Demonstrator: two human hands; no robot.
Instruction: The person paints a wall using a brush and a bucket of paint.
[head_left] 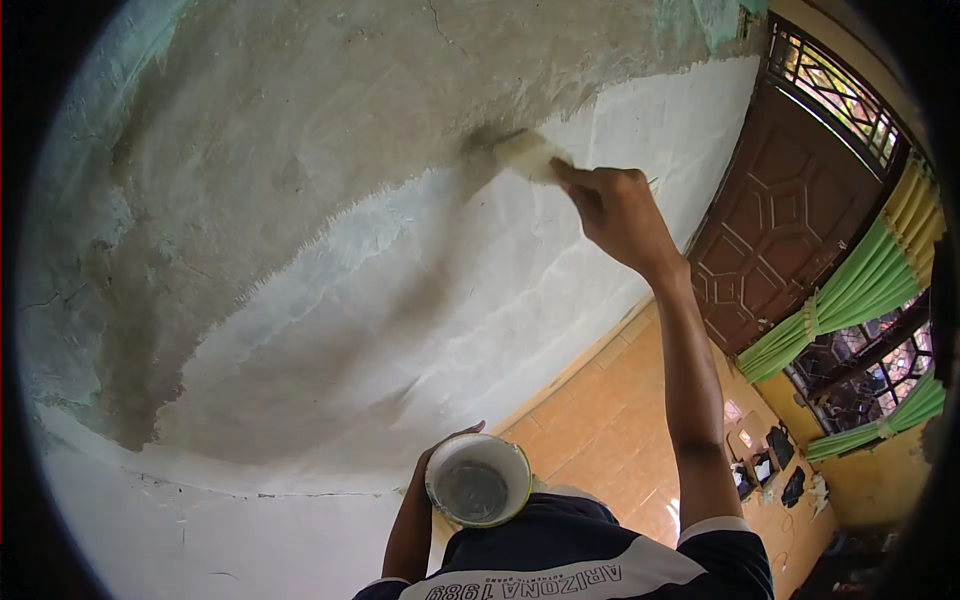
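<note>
Brushing seems to be the step in hand: your right hand [618, 210] clenches the brush [527, 157] in its fingers, the blurred head at the ragged upper border of the white coat [560, 270], towards the edge of the wall [330, 130] nearest the door [780, 200]. Your left hand [430, 452] grasps the cup [516, 466] close to your body, its fingers mostly hidden. The next move probably calls for a steady stroke over bare grey, cup level.

Broad pale brush [528, 157], blurred, at partly whitened grey wall [270, 190]; white tub [472, 450], greyish contents [474, 491] low inside.
</note>
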